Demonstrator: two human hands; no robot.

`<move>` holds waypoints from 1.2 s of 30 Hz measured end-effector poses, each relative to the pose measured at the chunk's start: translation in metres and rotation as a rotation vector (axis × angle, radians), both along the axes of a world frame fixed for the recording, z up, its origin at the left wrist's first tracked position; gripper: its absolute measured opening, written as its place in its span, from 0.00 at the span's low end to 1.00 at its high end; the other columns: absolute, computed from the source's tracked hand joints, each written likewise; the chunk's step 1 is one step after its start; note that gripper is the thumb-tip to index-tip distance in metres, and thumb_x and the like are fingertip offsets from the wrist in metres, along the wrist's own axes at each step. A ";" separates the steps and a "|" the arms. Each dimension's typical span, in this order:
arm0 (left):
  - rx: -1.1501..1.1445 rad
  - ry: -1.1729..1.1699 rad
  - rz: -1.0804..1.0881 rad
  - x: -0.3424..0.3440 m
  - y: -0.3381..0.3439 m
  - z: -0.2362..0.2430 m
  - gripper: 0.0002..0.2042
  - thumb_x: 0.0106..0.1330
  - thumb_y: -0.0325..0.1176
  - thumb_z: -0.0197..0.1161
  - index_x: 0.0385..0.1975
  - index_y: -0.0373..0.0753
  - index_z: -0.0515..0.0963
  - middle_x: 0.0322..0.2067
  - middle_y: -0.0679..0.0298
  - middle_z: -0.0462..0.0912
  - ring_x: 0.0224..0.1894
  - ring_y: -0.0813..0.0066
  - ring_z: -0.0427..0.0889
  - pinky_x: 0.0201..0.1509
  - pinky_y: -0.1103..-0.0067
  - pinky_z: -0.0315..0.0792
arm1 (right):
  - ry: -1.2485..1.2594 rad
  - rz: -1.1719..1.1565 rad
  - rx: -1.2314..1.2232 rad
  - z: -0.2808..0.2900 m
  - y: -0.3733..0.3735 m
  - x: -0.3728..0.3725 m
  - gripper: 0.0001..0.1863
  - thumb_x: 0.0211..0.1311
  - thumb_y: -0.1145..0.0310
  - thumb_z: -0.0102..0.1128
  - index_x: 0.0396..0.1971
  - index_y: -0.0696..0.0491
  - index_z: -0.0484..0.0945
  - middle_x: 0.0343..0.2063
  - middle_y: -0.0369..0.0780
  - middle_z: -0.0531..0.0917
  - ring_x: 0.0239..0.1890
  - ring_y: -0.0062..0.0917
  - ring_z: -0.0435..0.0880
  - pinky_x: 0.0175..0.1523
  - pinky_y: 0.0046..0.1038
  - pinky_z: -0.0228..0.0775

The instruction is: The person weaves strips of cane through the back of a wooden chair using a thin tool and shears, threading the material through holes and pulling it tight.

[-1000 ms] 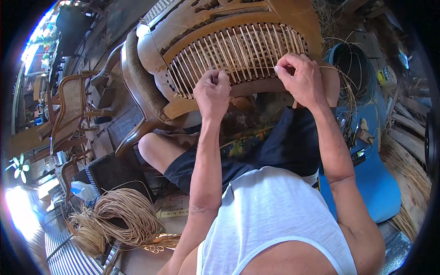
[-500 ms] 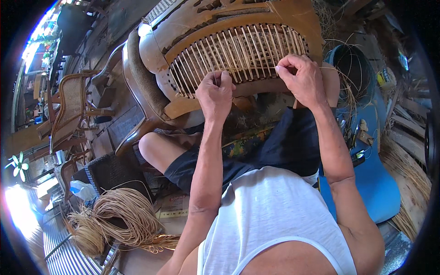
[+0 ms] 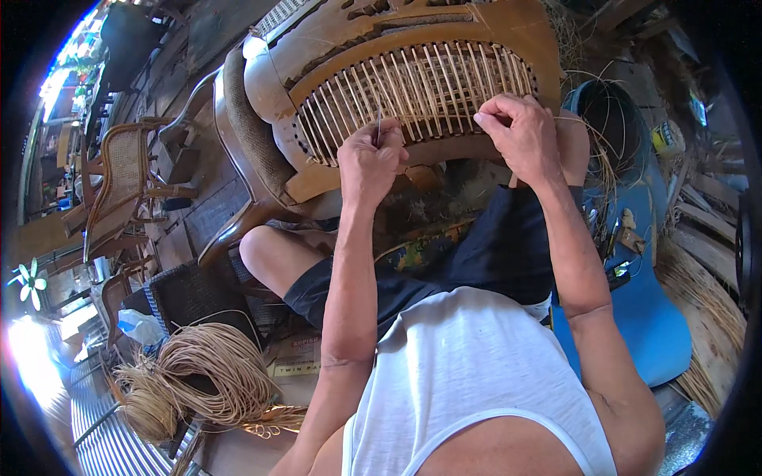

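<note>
The left hand (image 3: 369,161) pinches a thin dark tool (image 3: 379,113) by the lower edge of the cane panel (image 3: 425,79), set in a wooden frame (image 3: 514,25) before the person (image 3: 480,349), while the right hand (image 3: 524,141) curls nearby, whether gripping anything I can't tell.

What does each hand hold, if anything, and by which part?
The left hand grips a thin, dark, rod-shaped tool below its protruding end. The right hand is pinched; whether on anything cannot be told.
</note>
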State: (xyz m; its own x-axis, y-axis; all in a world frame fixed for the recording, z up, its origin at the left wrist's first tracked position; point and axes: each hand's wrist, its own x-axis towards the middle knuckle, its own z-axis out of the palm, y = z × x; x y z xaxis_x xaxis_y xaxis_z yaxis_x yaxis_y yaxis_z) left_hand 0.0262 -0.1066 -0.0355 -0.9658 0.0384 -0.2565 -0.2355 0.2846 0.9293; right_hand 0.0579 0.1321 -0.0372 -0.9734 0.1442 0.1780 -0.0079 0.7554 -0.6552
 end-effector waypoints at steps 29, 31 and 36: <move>-0.279 0.149 0.153 -0.021 -0.014 0.022 0.11 0.63 0.34 0.66 0.34 0.31 0.87 0.20 0.67 0.82 0.24 0.85 0.77 0.31 0.82 0.72 | 0.055 0.028 0.062 -0.003 0.006 0.003 0.05 0.63 0.66 0.65 0.29 0.49 0.80 0.26 0.34 0.83 0.37 0.31 0.82 0.50 0.43 0.69; -0.133 0.044 0.094 -0.018 -0.013 0.031 0.11 0.64 0.34 0.67 0.34 0.31 0.87 0.20 0.70 0.82 0.24 0.87 0.76 0.30 0.84 0.71 | 0.079 0.037 0.087 -0.003 0.006 0.003 0.05 0.63 0.67 0.65 0.29 0.49 0.79 0.26 0.34 0.83 0.37 0.31 0.82 0.50 0.42 0.69; -0.147 -0.005 0.026 -0.011 -0.007 0.010 0.10 0.64 0.35 0.72 0.36 0.33 0.87 0.23 0.69 0.84 0.22 0.89 0.74 0.24 0.87 0.63 | 0.061 0.051 0.080 -0.002 0.005 0.002 0.05 0.63 0.67 0.64 0.29 0.50 0.79 0.26 0.35 0.83 0.37 0.32 0.82 0.49 0.42 0.69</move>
State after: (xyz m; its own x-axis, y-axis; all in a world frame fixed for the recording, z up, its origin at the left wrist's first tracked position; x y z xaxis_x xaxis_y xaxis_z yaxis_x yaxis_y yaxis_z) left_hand 0.0154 -0.1136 -0.0255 -0.9647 -0.0248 -0.2621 -0.2488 0.4115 0.8768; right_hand 0.0596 0.1372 -0.0396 -0.9662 0.0773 0.2461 -0.0860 0.8029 -0.5899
